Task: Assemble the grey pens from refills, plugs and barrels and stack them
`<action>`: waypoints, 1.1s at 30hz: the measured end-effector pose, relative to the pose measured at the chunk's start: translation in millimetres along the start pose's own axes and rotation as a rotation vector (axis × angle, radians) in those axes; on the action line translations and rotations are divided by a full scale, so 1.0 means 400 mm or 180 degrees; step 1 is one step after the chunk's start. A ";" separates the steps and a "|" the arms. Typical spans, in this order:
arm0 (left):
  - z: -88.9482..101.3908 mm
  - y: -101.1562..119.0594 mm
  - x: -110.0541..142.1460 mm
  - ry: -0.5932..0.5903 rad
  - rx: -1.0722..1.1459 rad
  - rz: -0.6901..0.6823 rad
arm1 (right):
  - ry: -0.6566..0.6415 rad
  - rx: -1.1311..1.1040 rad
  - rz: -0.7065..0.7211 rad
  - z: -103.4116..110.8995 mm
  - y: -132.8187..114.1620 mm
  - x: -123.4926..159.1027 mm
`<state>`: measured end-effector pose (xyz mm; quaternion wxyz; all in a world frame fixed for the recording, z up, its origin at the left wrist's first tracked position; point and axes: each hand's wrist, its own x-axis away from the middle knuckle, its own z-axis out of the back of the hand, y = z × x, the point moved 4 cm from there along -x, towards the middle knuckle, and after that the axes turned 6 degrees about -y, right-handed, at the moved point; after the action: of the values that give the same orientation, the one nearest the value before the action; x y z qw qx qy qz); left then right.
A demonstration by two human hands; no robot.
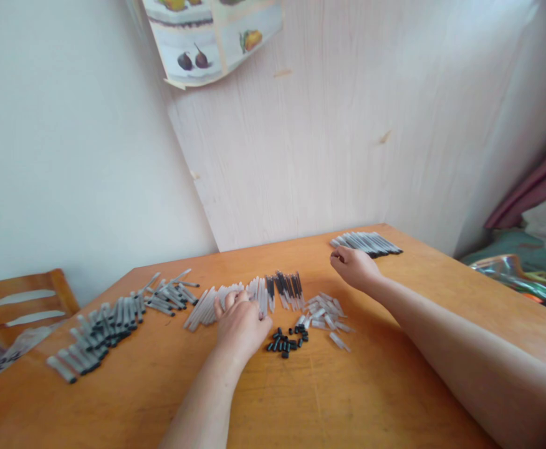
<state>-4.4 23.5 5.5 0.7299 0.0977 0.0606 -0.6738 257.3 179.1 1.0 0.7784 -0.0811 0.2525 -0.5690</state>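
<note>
My left hand (242, 324) is over a row of whitish pen barrels (202, 312), its fingers bent and spread apart. The fingertips touch or nearly touch the barrels, and no held item shows. At the back right, my right hand (354, 267) is closed with fingers curled; whatever they hold is hidden. It is at the near left side of a stack of pens (369, 242) with dark ends. Between the hands lie dark-filled ink refills (285, 288), a heap of clear pen caps (324, 312) and small black plugs (288, 342).
Capped-looking tubes with black ends (100, 330) spread along the left of the wooden table (329, 399). A wooden chair (25, 299) stands at the left. Behind the table is a pale board (301, 156) with a fruit picture (198, 37). Fabric (535, 187) is piled at the right.
</note>
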 end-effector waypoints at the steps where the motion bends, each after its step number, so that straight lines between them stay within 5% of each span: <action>1: 0.001 0.000 0.001 -0.0016 -0.0001 0.0018 | -0.0009 0.0001 -0.0002 -0.001 0.002 0.000; 19: 0.034 -0.004 0.012 0.0165 -0.0105 0.0002 | 0.0034 0.0024 0.0130 0.006 -0.019 0.007; 23: 0.044 0.019 0.013 0.0133 0.0263 -0.0288 | 0.0065 -0.0091 0.0714 0.019 -0.090 0.029; 29: 0.049 0.049 0.001 -0.0138 0.1263 -0.0663 | -0.0337 0.0101 0.2244 0.020 -0.236 0.101; 33: 0.056 0.053 -0.003 -0.0376 0.2142 -0.0614 | -0.0573 0.0223 0.2599 0.017 -0.277 0.129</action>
<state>15.4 21.3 29.1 0.5921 0.2874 -0.1981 -0.7264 178.6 92.4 37.0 0.9613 0.0027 0.1753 -0.2126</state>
